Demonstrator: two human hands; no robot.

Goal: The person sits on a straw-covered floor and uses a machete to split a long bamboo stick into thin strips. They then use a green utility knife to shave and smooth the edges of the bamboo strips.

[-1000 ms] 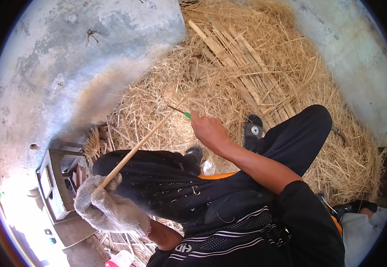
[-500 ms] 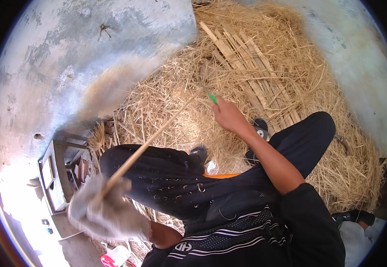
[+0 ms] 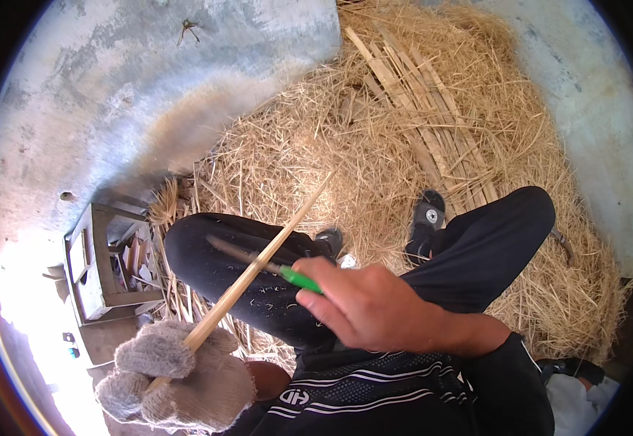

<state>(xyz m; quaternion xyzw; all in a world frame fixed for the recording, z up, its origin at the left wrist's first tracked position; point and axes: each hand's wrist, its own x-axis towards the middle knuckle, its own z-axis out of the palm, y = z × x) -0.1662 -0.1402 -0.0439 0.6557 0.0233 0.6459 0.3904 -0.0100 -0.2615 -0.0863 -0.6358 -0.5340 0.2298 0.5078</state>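
My left hand (image 3: 178, 385), in a thick grey knitted glove, is closed around the lower part of a pale bamboo-like strip (image 3: 218, 311). The strip slants up and to the right, over my left thigh, narrowing toward its far tip. My bare right hand (image 3: 378, 309) grips a knife (image 3: 301, 279) by its green handle, in front of my body. Its slim blade points left and crosses the strip about midway, slightly blurred. Whether the edge bites into the strip I cannot tell.
Shavings (image 3: 294, 138) cover the floor around my sandalled feet. Several flat split strips (image 3: 433, 123) lie on them, far right of centre. At the left stands a worn wooden box (image 3: 102, 269) with scraps inside. Walls rise at both sides. Another person's foot (image 3: 585, 372) shows at the lower right.
My right hand has come back toward my body from beyond the strip's far tip, bringing the knife across the strip. My gloved left hand is slightly lower, still holding the strip.
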